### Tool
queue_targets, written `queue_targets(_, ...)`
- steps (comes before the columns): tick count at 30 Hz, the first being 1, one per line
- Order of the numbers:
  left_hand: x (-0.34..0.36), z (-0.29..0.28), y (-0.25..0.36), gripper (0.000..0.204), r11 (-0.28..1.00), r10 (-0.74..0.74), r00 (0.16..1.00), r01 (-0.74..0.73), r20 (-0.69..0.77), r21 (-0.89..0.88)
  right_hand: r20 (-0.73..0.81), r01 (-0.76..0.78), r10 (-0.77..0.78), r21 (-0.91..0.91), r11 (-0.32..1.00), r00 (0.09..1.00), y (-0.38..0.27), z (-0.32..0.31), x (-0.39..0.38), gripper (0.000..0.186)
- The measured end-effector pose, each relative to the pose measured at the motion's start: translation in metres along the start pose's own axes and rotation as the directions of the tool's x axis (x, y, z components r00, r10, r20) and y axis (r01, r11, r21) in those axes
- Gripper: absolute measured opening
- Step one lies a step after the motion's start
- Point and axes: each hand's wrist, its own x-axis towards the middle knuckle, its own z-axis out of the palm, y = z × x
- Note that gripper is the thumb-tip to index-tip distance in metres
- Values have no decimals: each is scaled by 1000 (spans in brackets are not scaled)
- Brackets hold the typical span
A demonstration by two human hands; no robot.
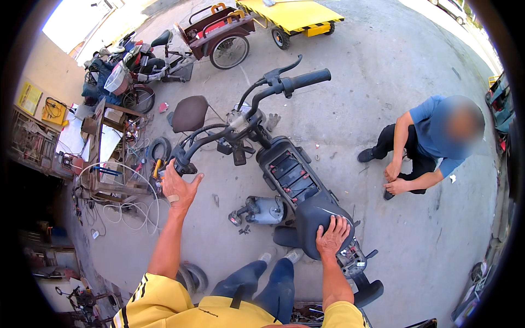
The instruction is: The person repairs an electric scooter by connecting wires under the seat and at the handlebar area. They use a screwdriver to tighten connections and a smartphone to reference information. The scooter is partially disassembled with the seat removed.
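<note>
Two bare hands are at a black scooter (326,192), which stands mid-view on the concrete floor (350,98), its handlebar (256,104) toward the upper left. The left hand (181,188) is wide, its thumb held out from the fingers, at the end of the handlebar nearest it; whether the fingertips touch the grip, I cannot tell. The right hand (333,236) lies spread on the seat (311,221), palm down, grasping nothing. Ahead of the seat, an uncovered bay (291,172) shows a row of dark blocks with red bits.

A grey cylinder (266,210) lies on the floor just left of the scooter. A brown cushion (190,113) is beyond the left side of the handlebar. Farther left, a cluttered counter (108,145) stands near a tyre (159,148) and a pale hose (143,217). At right, a person (424,139) in a blue shirt squats, well apart from the scooter, forearms on knees. A yellow cart (295,15) stands at the top.
</note>
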Motion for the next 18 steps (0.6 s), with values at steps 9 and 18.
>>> queue_targets(9, 32, -19, 117, 105, 830, 464, 848, -517, -255, -208, -17, 14, -14, 6, 1000, 1000, 5, 3, 0, 69)
queue_targets(18, 142, 62, 275, 88, 746, 613, 780, -624, -128, -233, 2, 2, -2, 51, 999, 1000, 6, 5, 0, 69)
